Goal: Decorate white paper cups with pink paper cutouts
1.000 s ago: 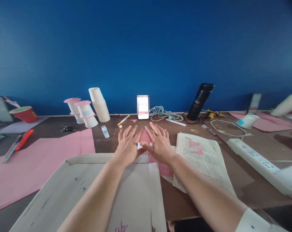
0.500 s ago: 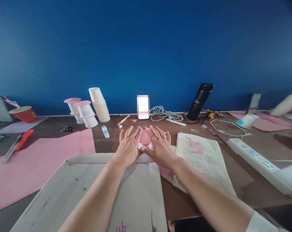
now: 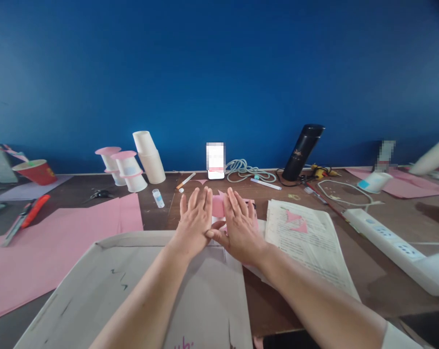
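Observation:
My left hand (image 3: 195, 220) and my right hand (image 3: 238, 223) lie side by side, palms down, with fingers stretched forward. Their thumbs meet or nearly meet. In the gap between them shows a pink paper piece (image 3: 218, 206) with something white just below it; most of both is covered by my hands. More pink paper edges out past my right fingers. What lies under my palms is hidden. Below my wrists spreads a large cardboard sheet (image 3: 139, 291) with pen marks.
Stacked paper cups (image 3: 150, 160) and two cup pieces with pink discs (image 3: 128, 169) stand back left. A lit phone (image 3: 215, 160) leans on the blue wall. A black flask (image 3: 303, 152), printed sheet (image 3: 310, 252) and power strip (image 3: 390, 247) are right; pink sheets (image 3: 59, 247) and a cutter (image 3: 25, 220) left.
My hands stay in nearly the same place, the fingers pointing a little straighter forward. The right hand has shifted slightly, showing more pink paper beside its fingers.

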A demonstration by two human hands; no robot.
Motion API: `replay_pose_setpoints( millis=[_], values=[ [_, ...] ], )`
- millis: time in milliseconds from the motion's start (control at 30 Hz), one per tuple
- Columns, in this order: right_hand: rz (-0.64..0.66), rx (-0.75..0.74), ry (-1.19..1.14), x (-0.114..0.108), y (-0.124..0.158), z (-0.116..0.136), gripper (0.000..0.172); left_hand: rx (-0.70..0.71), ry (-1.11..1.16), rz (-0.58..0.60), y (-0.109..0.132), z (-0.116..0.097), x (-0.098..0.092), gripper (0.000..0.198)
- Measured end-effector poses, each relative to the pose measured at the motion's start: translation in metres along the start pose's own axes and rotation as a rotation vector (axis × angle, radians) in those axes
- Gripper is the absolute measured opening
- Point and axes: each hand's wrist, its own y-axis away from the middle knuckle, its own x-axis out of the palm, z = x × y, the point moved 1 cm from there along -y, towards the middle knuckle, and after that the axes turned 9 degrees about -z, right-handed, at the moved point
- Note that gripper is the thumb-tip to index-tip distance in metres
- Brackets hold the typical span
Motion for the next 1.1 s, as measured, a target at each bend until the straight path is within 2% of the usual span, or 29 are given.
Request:
replay_pose_setpoints(
  millis=[367,533,667,900,1100],
  values=[
    [0.090,0.009,-0.020,-0.001,-0.001,0.001,0.084,0.029,-0.049,-0.025,0.003,-0.001,0.008,0.069],
    [0.029,0.015,-0.002,-0.002,0.000,0.001,0.089,0.035,-0.043,-0.068,0.003,-0.001,0.004,0.073],
    [0.019,-0.024,-0.006,-0.003,0.001,0.001,0.090,0.099,-0.061,-0.119,0.005,-0.003,-0.002,0.066],
    [0.119,-0.026,-0.016,-0.005,0.001,0.001,0.087,0.139,-0.092,-0.052,0.007,-0.006,-0.001,0.060],
    [0.132,-0.041,-0.010,-0.004,0.000,-0.001,0.086,0.129,-0.064,-0.073,0.005,-0.005,0.004,0.061]
  ],
)
